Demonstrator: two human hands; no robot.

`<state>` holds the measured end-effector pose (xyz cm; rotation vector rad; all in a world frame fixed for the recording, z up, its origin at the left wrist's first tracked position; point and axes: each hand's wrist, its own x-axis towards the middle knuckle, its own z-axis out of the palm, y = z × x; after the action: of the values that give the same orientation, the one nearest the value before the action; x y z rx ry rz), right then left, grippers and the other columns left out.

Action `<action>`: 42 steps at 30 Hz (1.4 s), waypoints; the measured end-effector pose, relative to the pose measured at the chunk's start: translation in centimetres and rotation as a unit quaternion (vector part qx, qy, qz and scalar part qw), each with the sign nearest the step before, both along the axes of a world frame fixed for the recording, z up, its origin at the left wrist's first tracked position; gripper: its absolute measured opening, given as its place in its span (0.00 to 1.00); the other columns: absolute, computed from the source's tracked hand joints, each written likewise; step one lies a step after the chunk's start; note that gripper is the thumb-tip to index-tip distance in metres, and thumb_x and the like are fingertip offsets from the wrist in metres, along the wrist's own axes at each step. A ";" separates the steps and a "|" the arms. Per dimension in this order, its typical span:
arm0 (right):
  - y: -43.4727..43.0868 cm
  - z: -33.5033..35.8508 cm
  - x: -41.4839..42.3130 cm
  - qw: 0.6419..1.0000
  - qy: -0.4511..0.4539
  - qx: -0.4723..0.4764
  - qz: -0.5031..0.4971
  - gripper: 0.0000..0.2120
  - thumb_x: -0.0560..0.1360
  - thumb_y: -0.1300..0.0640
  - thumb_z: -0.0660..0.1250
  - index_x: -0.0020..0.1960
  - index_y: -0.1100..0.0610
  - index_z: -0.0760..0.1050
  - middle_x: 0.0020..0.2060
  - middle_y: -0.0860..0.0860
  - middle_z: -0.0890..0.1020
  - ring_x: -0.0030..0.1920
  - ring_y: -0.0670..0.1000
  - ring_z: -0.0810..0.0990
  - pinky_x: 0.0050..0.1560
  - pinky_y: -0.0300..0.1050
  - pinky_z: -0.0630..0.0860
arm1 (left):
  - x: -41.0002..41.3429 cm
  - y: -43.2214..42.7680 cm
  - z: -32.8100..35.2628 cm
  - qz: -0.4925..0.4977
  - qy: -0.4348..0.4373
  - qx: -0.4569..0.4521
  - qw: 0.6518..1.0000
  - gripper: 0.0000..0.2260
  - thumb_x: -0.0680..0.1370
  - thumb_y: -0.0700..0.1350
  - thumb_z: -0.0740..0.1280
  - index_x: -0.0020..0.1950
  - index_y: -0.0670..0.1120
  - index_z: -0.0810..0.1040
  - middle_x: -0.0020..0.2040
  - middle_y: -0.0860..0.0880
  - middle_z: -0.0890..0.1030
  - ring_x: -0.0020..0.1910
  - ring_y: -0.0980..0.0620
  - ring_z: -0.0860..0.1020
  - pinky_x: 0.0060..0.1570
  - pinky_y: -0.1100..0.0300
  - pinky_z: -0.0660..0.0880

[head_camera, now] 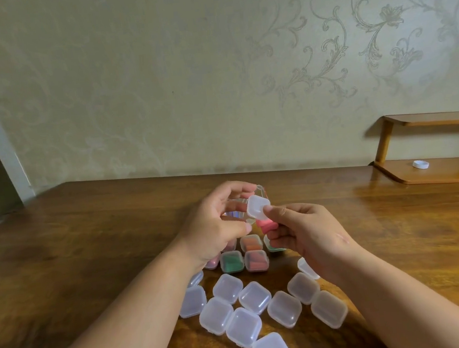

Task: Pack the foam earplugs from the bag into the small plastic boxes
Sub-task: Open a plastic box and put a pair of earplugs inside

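Empty clear boxes (255,297) scattered on surface (88,245) below wrists. Filled boxes (244,260) under hands. Right hand (305,234) pinches open box (258,207), pink earplugs (266,224) inside. Left hand (217,226) curled loosely beside lid, over bag (233,210), grip unclear.

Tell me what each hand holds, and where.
Right hand pinches a small clear box by its lid, thumb on top. Left hand's grip cannot be told.
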<state>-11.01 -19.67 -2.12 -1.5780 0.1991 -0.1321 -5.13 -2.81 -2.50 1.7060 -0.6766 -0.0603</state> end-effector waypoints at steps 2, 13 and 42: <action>0.1 0.0 0.0 1.000 0.000 -0.023 -0.003 0.08 0.74 0.52 0.72 0.45 0.58 0.84 0.36 0.54 0.86 0.37 0.49 0.83 0.44 0.45 0.83 | -0.2 -0.1 0.0 0.019 -0.022 0.027 0.999 0.20 0.74 0.34 0.73 0.55 0.60 0.79 0.55 0.54 0.80 0.42 0.52 0.80 0.33 0.68 0.75; -0.2 0.3 -0.2 0.999 -0.024 -0.025 -0.009 0.09 0.77 0.62 0.65 0.45 0.57 0.84 0.39 0.55 0.86 0.45 0.55 0.85 0.52 0.50 0.82 | 0.1 -0.2 -0.2 0.058 -0.116 0.173 0.976 0.21 0.79 0.47 0.69 0.64 0.71 0.74 0.57 0.61 0.76 0.58 0.53 0.75 0.58 0.49 0.78; 0.2 0.0 -0.2 0.996 -0.026 -0.091 0.007 0.05 0.75 0.54 0.71 0.44 0.54 0.84 0.36 0.50 0.86 0.37 0.46 0.83 0.42 0.39 0.82 | 0.2 -0.3 -0.2 0.090 -0.094 0.078 0.988 0.13 0.72 0.41 0.77 0.50 0.55 0.77 0.48 0.54 0.83 0.48 0.56 0.82 0.52 0.52 0.82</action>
<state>-11.22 -19.51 -2.12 -1.7541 0.1386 -0.1851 -4.95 -3.14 -2.71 1.9331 -0.6660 0.1813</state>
